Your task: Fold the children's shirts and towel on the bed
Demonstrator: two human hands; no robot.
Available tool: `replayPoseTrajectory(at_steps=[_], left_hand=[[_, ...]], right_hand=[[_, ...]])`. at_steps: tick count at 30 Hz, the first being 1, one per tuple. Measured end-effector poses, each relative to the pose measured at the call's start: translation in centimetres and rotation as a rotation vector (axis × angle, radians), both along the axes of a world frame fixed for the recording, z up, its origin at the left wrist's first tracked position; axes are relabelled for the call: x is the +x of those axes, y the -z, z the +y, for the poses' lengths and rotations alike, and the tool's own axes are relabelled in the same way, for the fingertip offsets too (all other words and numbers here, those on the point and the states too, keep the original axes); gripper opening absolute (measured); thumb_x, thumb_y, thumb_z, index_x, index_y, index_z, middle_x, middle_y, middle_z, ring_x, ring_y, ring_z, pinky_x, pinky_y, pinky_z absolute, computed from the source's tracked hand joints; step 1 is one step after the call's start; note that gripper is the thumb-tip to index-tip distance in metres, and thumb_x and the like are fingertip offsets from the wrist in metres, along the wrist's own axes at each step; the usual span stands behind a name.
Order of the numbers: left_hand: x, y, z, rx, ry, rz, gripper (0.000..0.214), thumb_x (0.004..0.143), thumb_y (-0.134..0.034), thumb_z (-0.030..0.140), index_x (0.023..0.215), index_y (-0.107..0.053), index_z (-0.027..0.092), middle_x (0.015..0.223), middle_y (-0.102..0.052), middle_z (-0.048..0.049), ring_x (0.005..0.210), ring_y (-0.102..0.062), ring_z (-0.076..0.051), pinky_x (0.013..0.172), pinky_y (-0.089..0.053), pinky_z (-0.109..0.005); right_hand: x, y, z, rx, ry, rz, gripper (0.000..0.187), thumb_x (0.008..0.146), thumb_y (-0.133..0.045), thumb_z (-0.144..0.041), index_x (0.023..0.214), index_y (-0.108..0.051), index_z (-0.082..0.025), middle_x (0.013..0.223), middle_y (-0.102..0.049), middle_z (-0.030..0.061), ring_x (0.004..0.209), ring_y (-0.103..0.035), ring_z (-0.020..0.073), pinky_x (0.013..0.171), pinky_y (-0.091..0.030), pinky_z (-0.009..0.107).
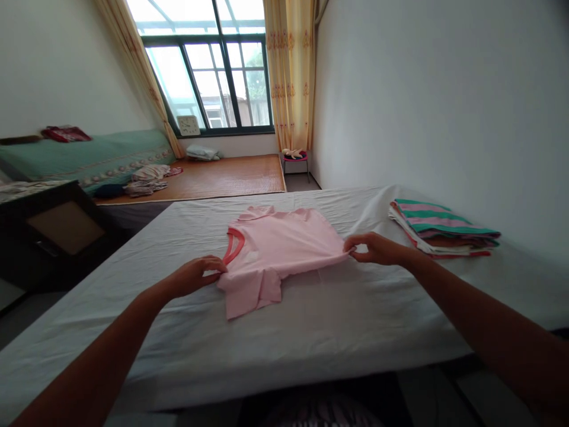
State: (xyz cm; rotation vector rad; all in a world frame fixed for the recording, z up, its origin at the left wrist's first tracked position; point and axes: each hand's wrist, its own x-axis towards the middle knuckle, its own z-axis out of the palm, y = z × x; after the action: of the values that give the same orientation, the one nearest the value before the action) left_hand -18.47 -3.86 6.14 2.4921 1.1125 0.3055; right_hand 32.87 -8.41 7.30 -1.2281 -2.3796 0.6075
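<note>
A pink short-sleeved T-shirt (pixel 284 240) with a coral-red neckband lies spread sideways across a white bedsheet (pixel 186 356), its collar toward the left. My left hand (pixel 202 274) pinches the shirt at the near shoulder, just below the neckband. At the hem's near corner, on the right, my right hand (pixel 371 247) has thumb and fingers closed on the fabric. That corner is lifted slightly and creases run from it across the shirt. One sleeve hangs toward me, partly folded; the other points to the far side.
A stack of folded clothes (pixel 444 228) with a green-and-pink striped piece on top sits right, by the wall. Beyond the sheet is a brown mat-covered bed (pixel 231 175) with crumpled clothes (pixel 149 178). A dark cabinet (pixel 62 228) stands left; a small stool (pixel 296 157) is under the curtain.
</note>
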Motion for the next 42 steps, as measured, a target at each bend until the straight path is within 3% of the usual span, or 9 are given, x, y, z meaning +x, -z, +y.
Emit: replayPoseTrajectory(at_steps=[8, 13, 16, 18, 25, 29, 33, 38, 42], left_hand=[[2.1, -1.1, -1.4, -0.188, 0.147, -0.081, 0.027, 0.084, -0.057, 0.042, 0.092, -0.072, 0.021, 0.101, -0.069, -0.0077, 0.099, -0.060, -0.022, 0.092, -0.044, -0.031], [4.1, -1.5, 2.8, -0.364, -0.257, -0.431, 0.045, 0.071, -0.063, 0.057, 0.088, -0.065, 0.015, 0.070, -0.063, -0.0026, 0.062, -0.057, -0.015, 0.059, -0.046, -0.026], [5.1, 0.2, 5.4, -0.326, -0.584, -0.594, 0.060, 0.059, -0.068, 0.064, 0.088, -0.063, 0.012, 0.064, -0.057, 0.0000, 0.054, -0.050, -0.013, 0.049, -0.039, -0.023], [5.4, 1.6, 6.3, -0.296, -0.654, -0.620, 0.067, 0.056, -0.068, 0.068, 0.091, -0.064, 0.011, 0.072, -0.061, -0.0023, 0.061, -0.053, -0.014, 0.052, -0.040, -0.023], [4.3, 2.1, 5.1, -0.374, -0.483, -0.569, 0.083, 0.062, -0.072, 0.057, 0.131, -0.053, 0.015, 0.082, -0.064, -0.0023, 0.071, -0.057, -0.015, 0.063, -0.044, -0.025], [2.4, 0.5, 4.6, -0.479, -0.281, -0.416, 0.057, 0.064, -0.075, 0.048, 0.110, -0.070, 0.016, 0.087, -0.066, -0.0045, 0.076, -0.057, -0.017, 0.066, -0.046, -0.025], [0.8, 0.0, 4.4, -0.603, -0.181, -0.213, 0.040, 0.064, -0.074, 0.046, 0.092, -0.076, 0.018, 0.072, -0.065, -0.0036, 0.068, -0.057, -0.017, 0.060, -0.046, -0.024], [0.6, 0.1, 4.2, -0.628, -0.113, -0.124, 0.041, 0.065, -0.071, 0.046, 0.096, -0.076, 0.020, 0.067, -0.064, -0.0021, 0.059, -0.054, -0.014, 0.054, -0.044, -0.022], [-0.1, -0.4, 4.4, -0.553, -0.126, -0.032, 0.040, 0.064, -0.071, 0.048, 0.093, -0.077, 0.022, 0.067, -0.065, -0.0017, 0.061, -0.057, -0.015, 0.057, -0.046, -0.022]], right_hand=[[0.0, 1.5, -0.7, -0.213, -0.125, -0.013, 0.021, 0.077, -0.058, -0.027, 0.093, -0.070, -0.019, 0.085, -0.068, 0.0024, 0.079, -0.060, 0.0163, 0.075, -0.044, 0.026], [-0.7, 2.0, 5.2, -0.276, 0.203, 0.262, 0.038, 0.080, -0.057, -0.039, 0.108, -0.064, -0.015, 0.084, -0.064, 0.0036, 0.066, -0.055, 0.0125, 0.056, -0.039, 0.021], [-1.7, 3.5, 8.4, -0.175, 0.574, 0.268, 0.041, 0.078, -0.059, -0.037, 0.112, -0.060, -0.014, 0.091, -0.066, 0.0081, 0.069, -0.056, 0.0144, 0.057, -0.041, 0.022], [-2.1, 4.8, 9.3, -0.131, 0.684, 0.222, 0.043, 0.079, -0.058, -0.038, 0.114, -0.058, -0.014, 0.090, -0.066, 0.0088, 0.072, -0.057, 0.0160, 0.061, -0.043, 0.024], [-1.8, 6.2, 7.3, -0.117, 0.335, 0.316, 0.074, 0.078, -0.060, -0.047, 0.142, -0.035, -0.019, 0.093, -0.063, 0.0040, 0.078, -0.059, 0.0175, 0.074, -0.047, 0.029], [-1.8, 5.5, 7.0, -0.025, 0.271, 0.254, 0.050, 0.080, -0.055, -0.039, 0.127, -0.055, -0.020, 0.098, -0.064, 0.0042, 0.086, -0.057, 0.0188, 0.081, -0.045, 0.030], [-1.3, 5.2, 7.0, -0.178, 0.156, 0.185, 0.036, 0.080, -0.053, -0.040, 0.102, -0.068, -0.016, 0.082, -0.063, 0.0025, 0.072, -0.054, 0.0153, 0.066, -0.043, 0.025], [0.4, 4.8, 6.7, -0.324, 0.055, 0.078, 0.037, 0.079, -0.055, -0.042, 0.100, -0.068, -0.015, 0.058, -0.048, -0.0045, 0.052, -0.041, 0.0098, 0.051, -0.031, 0.021], [1.1, 4.7, 6.7, -0.173, 0.210, -0.081, 0.025, 0.076, -0.062, -0.035, 0.094, -0.071, -0.019, 0.072, -0.061, 0.0011, 0.061, -0.053, 0.0133, 0.059, -0.040, 0.025]])
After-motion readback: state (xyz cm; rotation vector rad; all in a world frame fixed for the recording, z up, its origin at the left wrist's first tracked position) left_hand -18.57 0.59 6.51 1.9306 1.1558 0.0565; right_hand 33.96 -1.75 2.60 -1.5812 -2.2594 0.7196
